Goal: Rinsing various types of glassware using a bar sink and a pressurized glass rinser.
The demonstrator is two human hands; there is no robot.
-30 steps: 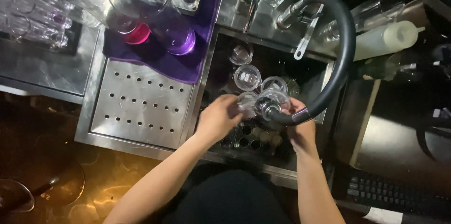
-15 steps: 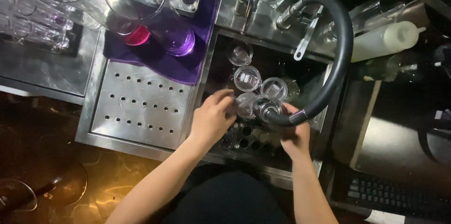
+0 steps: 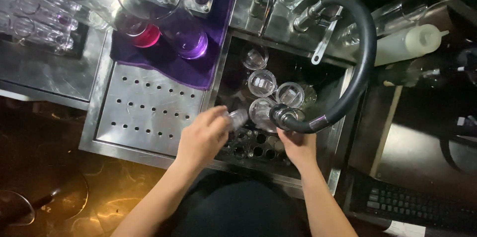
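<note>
Glasses [image 3: 262, 83] in sink: five.

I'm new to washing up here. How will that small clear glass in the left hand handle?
The small glass looks like thin clear glassware, so probably fragile. Held over the sink near the hose nozzle, it is likely wet and slippery. The left hand holds it tilted; set down sideways it may roll.

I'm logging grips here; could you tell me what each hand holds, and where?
The left hand grips a small clear glass by its side; the right hand holds the black spray hose near its nozzle.
</note>
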